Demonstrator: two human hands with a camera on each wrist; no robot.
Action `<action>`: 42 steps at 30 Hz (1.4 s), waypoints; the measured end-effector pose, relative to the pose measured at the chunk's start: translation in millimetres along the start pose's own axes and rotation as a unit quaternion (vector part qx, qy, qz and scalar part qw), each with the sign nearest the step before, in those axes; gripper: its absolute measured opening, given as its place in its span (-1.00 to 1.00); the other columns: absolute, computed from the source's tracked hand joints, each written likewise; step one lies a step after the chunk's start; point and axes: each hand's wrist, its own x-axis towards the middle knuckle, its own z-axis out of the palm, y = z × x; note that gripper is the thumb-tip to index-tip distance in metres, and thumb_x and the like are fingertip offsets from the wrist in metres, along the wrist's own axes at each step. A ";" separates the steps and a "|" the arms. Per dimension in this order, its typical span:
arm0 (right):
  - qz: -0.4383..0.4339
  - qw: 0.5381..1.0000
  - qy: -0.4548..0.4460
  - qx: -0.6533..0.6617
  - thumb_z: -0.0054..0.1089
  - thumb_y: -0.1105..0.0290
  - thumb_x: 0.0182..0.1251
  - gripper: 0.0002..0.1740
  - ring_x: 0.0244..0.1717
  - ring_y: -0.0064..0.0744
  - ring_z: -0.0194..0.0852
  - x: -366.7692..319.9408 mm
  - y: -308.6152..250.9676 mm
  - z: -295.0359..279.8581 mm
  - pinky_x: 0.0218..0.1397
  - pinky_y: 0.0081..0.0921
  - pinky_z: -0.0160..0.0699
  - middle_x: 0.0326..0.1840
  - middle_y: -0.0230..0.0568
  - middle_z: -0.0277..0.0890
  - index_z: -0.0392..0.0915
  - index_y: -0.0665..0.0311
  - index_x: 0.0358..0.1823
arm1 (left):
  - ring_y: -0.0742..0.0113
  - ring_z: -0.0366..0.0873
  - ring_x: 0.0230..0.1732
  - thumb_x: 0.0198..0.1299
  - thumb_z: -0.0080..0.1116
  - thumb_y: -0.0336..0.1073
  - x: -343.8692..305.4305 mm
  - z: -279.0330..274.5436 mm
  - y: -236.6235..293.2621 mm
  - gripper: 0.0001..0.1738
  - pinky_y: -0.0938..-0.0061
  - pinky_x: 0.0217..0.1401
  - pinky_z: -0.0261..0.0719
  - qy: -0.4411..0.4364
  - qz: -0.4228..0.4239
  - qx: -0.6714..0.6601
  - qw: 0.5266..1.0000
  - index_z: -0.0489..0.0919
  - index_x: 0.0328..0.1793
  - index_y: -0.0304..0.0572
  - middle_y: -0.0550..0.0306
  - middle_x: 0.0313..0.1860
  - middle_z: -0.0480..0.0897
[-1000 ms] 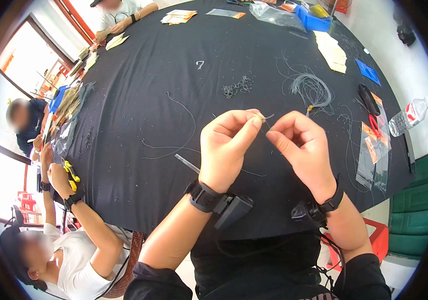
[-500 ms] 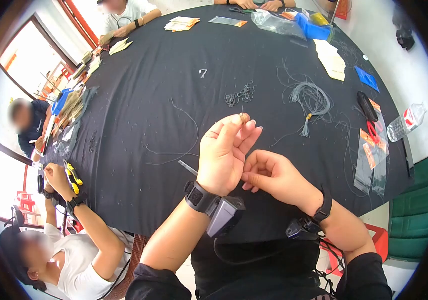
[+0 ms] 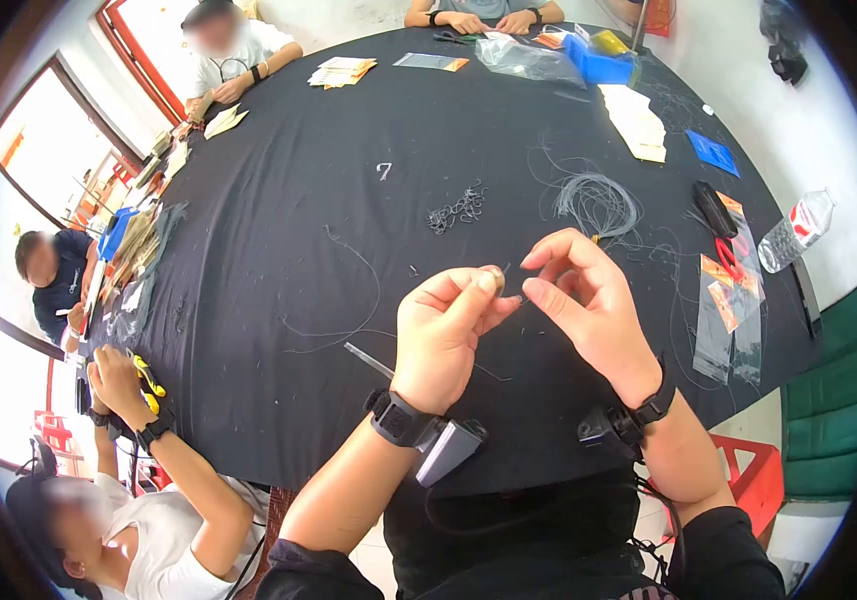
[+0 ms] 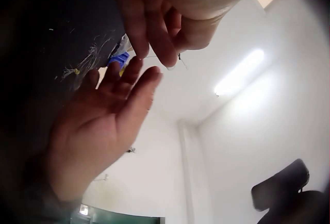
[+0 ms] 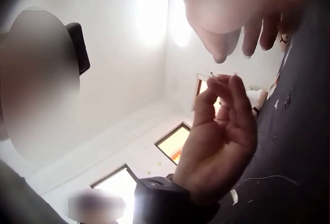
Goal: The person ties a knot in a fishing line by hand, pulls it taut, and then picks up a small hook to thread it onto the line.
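While left [image 3: 440, 338] pinches (one line [image 5: 202, 75]), right [image 3: 593, 315] hovers

Hooks [image 3: 456, 208] on table [image 3: 278, 130], left of line bundle [image 3: 596, 205], scissors [image 3: 727, 256] right of both, bottle [image 3: 796, 232] further right, box [image 3: 600, 68] behind

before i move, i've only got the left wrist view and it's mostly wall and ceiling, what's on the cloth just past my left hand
Observer: A small heap of dark, hook-like pieces lies beyond your left hand.
Operator: ok and anything near the right edge of the table
Observer: A clear bottle with a red and white label.
Operator: what about tools off to my left
Observer: A yellow-handled tool lies beside another person's hands; I can't tell exactly what kind it is.
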 end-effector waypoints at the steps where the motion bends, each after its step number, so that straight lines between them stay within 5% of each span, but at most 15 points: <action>1: -0.013 1.000 -0.003 -0.003 0.38 0.37 0.27 -0.83 -0.23 -0.68 0.34 -0.1 1.5 0.4 -0.23 -0.68 0.20 -0.14 -0.57 0.47 0.60 0.17 -0.16 | 0.42 0.69 -0.18 0.38 0.21 -0.39 -1.2 4.4 0.0 -0.87 0.42 0.05 0.71 0.017 -0.004 -0.008 1.000 0.65 -0.10 -0.32 0.14 -0.12 0.69; 17: -0.094 0.995 -0.021 -0.036 0.28 0.53 0.29 -0.91 -0.25 -0.59 0.37 1.2 2.6 -1.2 -0.22 -0.62 0.25 -0.28 -0.45 0.43 0.52 0.23 -0.29 | 0.37 0.69 -0.19 0.36 0.22 -0.43 -4.3 7.8 -3.1 -0.87 0.48 -0.02 0.68 -0.030 0.012 0.071 0.997 0.64 -0.10 -0.39 0.02 -0.10 0.70; 23: -0.058 0.998 -0.026 -0.016 0.29 0.53 0.28 -0.89 -0.26 -0.62 0.34 -0.4 6.2 -1.4 -0.24 -0.61 0.24 -0.28 -0.44 0.41 0.50 0.24 -0.28 | 0.37 0.69 -0.19 0.35 0.23 -0.40 -3.6 6.6 -6.0 -0.88 0.49 -0.02 0.68 -0.020 0.010 0.057 0.998 0.65 -0.13 -0.35 0.04 -0.10 0.70; 32: -0.067 0.993 0.004 -0.096 0.59 0.28 0.02 -0.68 -0.37 -0.56 0.34 -9.5 4.3 13.2 -0.28 -0.56 0.34 -0.41 -0.43 0.42 0.55 0.23 -0.50 | 0.42 0.69 -0.22 0.35 0.23 -0.38 1.5 5.6 -4.8 -0.88 0.36 0.08 0.69 0.072 0.082 0.034 0.993 0.64 -0.13 -0.32 0.13 -0.15 0.70; 36: -0.038 0.994 0.037 -0.100 0.61 0.31 -0.02 -0.72 -0.37 -0.52 0.39 -15.9 -3.3 27.7 -0.29 -0.55 0.40 -0.35 -0.38 0.52 0.68 0.27 -0.38 | 0.40 0.67 -0.19 0.36 0.21 -0.43 -2.9 12.8 -3.3 -0.88 0.47 -0.02 0.66 0.082 0.068 0.051 0.993 0.64 -0.10 -0.36 0.10 -0.13 0.69; 42: 0.035 0.996 0.064 -0.051 0.56 0.38 0.07 -0.81 -0.45 -0.67 0.31 -18.1 -0.3 31.1 -0.40 -0.64 0.28 -0.38 -0.44 0.54 0.77 0.27 -0.31 | 0.23 0.70 -0.10 0.36 0.23 -0.37 -1.4 11.6 -12.6 -0.83 0.37 0.13 0.63 0.074 0.102 0.029 0.992 0.62 -0.07 -0.36 0.02 -0.26 0.71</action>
